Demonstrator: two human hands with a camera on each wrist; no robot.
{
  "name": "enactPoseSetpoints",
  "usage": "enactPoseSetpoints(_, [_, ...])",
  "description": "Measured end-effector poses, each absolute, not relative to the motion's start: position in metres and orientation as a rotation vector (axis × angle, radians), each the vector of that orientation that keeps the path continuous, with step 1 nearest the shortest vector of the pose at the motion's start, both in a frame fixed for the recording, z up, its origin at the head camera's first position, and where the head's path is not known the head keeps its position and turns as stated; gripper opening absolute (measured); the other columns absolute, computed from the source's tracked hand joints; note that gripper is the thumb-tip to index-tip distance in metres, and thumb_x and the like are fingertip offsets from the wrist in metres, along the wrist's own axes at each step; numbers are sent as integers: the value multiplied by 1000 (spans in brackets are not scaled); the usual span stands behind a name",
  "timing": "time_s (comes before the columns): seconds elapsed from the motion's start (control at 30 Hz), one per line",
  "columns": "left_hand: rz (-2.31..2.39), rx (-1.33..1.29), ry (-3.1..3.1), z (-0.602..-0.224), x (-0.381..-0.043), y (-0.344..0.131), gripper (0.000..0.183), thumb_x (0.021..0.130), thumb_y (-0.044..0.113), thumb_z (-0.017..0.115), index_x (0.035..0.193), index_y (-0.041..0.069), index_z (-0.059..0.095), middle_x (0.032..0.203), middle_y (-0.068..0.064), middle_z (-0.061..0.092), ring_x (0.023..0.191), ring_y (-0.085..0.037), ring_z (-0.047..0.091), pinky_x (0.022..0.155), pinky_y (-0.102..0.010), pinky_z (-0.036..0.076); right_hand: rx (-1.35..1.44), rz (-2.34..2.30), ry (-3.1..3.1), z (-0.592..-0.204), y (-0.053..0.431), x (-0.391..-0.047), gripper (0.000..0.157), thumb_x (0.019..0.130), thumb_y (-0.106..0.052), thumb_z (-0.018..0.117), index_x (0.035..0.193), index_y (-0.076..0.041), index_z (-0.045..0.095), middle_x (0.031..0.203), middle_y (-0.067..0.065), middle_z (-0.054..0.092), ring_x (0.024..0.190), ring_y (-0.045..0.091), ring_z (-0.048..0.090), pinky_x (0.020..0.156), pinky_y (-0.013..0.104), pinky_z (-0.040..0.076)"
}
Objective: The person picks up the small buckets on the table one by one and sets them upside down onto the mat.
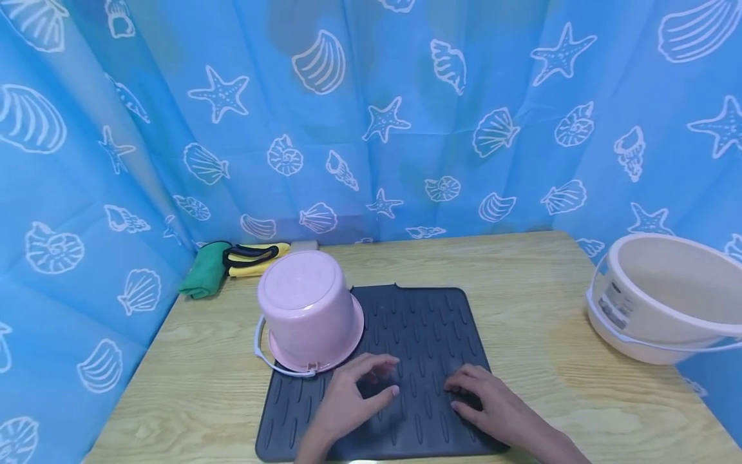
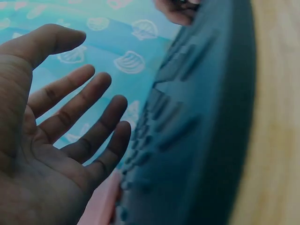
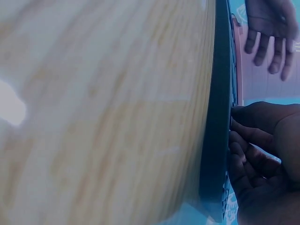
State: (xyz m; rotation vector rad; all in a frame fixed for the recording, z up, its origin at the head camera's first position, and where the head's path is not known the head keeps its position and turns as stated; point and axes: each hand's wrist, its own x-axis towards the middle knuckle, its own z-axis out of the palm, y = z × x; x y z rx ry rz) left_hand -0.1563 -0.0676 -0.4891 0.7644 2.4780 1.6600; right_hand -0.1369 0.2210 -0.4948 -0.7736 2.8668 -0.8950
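A dark grey ridged rubber mat (image 1: 426,361) lies on the wooden table. On its left part a pink bucket (image 1: 310,316) stands upside down, its pale handle (image 1: 258,341) hanging low on the left side. My left hand (image 1: 348,399) hovers over the front of the mat, just right of the bucket. In the left wrist view the fingers of that left hand (image 2: 61,136) are spread and loosely bent, with nothing in them. Further right, my right hand (image 1: 493,403) rests its loosely bent fingertips on the mat. The right wrist view shows this right hand (image 3: 267,159) holding nothing.
A larger cream bucket (image 1: 655,309) with a handle stands at the right table edge. At the back left are a rolled green cloth (image 1: 205,270) and a yellow-and-black item (image 1: 255,259). A blue seashell-patterned curtain (image 1: 371,116) hangs behind and to the left.
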Motion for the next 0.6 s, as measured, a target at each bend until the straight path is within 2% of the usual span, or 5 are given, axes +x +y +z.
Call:
enactPoseSetpoints(0.23, [1496, 776, 2538, -501, -155, -62, 39, 89, 32, 76, 125, 19, 69, 112, 8, 66, 101, -13, 63, 92, -33, 52, -758, -880, 2863, -497, 221, -137, 21, 89, -17, 76, 108, -25, 70, 106, -16, 58, 100, 7, 56, 87, 35, 53])
enactPoseSetpoints(0.4, [1413, 833, 2563, -510, -154, -64, 37, 90, 35, 74, 124, 22, 69, 117, 14, 65, 110, -8, 59, 98, -35, 48, -773, -890, 2861, -499, 222, -137, 21, 90, -18, 75, 109, -25, 70, 106, -17, 58, 100, 7, 56, 87, 35, 53])
enactPoseSetpoints(0.6, [1393, 842, 2572, -515, -154, -67, 35, 90, 36, 74, 124, 26, 69, 119, 16, 64, 114, -7, 57, 100, -38, 46, -814, -892, 2865, -493, 223, -137, 20, 90, -15, 74, 108, -23, 71, 107, -15, 59, 99, 7, 58, 85, 33, 54])
